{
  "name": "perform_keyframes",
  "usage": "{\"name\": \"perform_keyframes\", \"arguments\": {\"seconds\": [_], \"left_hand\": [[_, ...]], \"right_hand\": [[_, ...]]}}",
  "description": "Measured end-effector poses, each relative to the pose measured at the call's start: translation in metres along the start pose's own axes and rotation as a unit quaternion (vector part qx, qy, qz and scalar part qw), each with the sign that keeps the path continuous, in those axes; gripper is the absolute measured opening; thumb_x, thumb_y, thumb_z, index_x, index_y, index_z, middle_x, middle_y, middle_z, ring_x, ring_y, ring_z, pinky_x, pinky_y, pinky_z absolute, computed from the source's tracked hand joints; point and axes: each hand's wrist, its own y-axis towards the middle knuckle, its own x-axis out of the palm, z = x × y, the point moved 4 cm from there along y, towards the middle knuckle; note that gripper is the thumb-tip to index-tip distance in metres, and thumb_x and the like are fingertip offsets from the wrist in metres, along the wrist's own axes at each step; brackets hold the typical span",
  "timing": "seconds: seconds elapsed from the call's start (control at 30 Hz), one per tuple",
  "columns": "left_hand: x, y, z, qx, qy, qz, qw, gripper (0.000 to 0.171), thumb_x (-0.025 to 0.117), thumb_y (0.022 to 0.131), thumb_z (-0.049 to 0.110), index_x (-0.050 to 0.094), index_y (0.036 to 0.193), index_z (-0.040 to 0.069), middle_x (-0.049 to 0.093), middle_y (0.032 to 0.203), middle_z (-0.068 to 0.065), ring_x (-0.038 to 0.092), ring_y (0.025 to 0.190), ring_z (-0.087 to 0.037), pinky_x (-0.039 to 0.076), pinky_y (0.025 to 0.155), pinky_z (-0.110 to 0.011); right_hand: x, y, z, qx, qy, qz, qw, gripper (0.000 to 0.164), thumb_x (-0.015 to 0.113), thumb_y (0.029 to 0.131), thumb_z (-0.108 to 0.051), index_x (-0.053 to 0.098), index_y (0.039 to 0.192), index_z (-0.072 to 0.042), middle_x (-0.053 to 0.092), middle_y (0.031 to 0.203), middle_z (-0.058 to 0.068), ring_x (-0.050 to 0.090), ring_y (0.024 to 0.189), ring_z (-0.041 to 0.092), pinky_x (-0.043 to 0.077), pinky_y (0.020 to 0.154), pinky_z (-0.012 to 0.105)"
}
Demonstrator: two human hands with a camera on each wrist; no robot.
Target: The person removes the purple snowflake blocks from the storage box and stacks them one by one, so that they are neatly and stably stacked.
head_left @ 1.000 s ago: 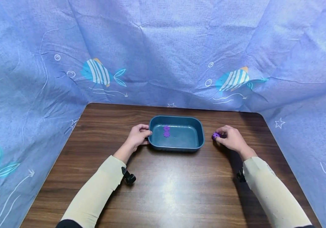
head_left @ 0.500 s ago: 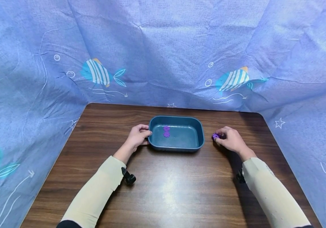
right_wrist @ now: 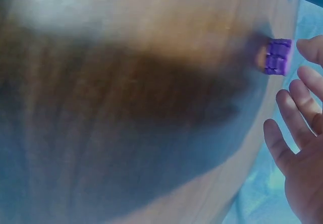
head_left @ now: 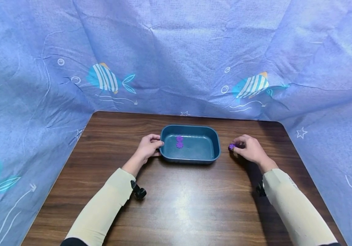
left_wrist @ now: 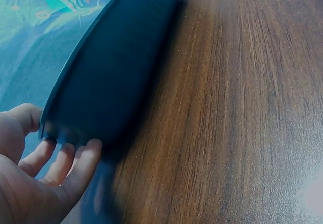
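My left hand (head_left: 147, 147) grips the left end of a dark teal plastic tray (head_left: 214, 145), thumb at the rim. In the left wrist view, its fingertips (left_wrist: 92, 146) press on the tray's outer wall. Two purple flower-shaped pieces (head_left: 179, 142) lie inside the tray, towards its left. Right of the tray, a small stack of purple flower-shaped pieces (right_wrist: 277, 56) stands on the table. My right hand (head_left: 249, 149) is beside that stack with fingers loosely bent. The right wrist view shows a small gap between the fingers and the stack.
The brown wood-grain table (head_left: 176, 212) extends in front of the tray and to both sides. A blue cloth with fish prints (head_left: 182, 61) hangs behind the table and at its sides. Each wrist wears a small black camera (head_left: 139, 191).
The purple stack has shifted slightly left, towards the tray. My right hand has hardly moved beside it. My left hand keeps its hold on the tray.
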Motion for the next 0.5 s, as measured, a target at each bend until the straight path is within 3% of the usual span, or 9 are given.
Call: {"name": "perform_keyframes", "arguments": {"seconds": [0.3,0.5], "left_hand": [[-0.001,0.000,-0.001,0.002,-0.002,0.000,1.0000,0.043,0.067,0.094,0.005,0.055,0.135,-0.004,0.058,0.111,-0.012,0.066,0.103,-0.028,0.066,0.077,-0.037],[0.000,0.000,0.001,-0.002,0.003,-0.001,1.0000,0.043,0.067,0.095,0.005,0.055,0.135,-0.003,0.059,0.109,-0.011,0.066,0.107,-0.030,0.065,0.078,-0.038]], "right_hand": [[-0.012,0.016,-0.020,-0.039,0.011,0.007,0.999,0.032,0.077,0.089,-0.016,0.073,0.116,0.001,0.069,0.104,0.014,0.066,0.093,0.030,0.059,0.079,0.045],[-0.015,0.029,-0.043,-0.063,0.025,-0.002,0.998,0.030,0.079,0.088,-0.018,0.073,0.115,-0.005,0.070,0.108,0.015,0.066,0.096,0.028,0.058,0.080,0.048]]}}
